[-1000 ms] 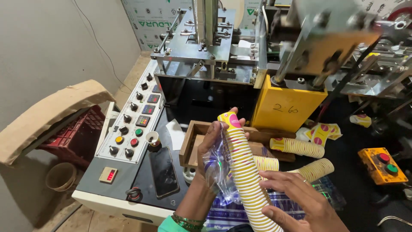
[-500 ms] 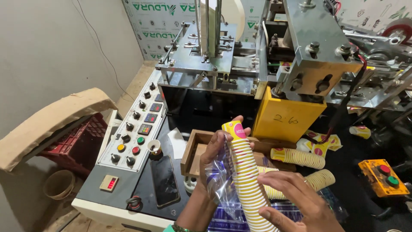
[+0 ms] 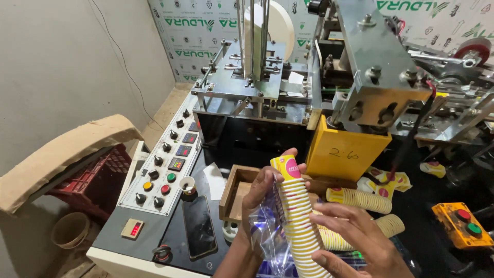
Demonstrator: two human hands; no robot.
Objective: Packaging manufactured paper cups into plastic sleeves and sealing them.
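Starting at the left edge of the machine deck, note the grey control panel point(image 3: 163, 172) with round knobs and coloured buttons, then the glossy black phone point(image 3: 199, 226) lying flat near the front edge. Your left hand point(image 3: 260, 198) grips the tall stack of nested paper cups point(image 3: 298, 216), ribbed yellow and white, over the front edge, with a crinkled clear plastic bag point(image 3: 267, 234) at its base. Your right hand point(image 3: 350, 237) cups the stack's lower part, fingers spread. Judged step: bagging; next, hold the sleeve open and the stack straight
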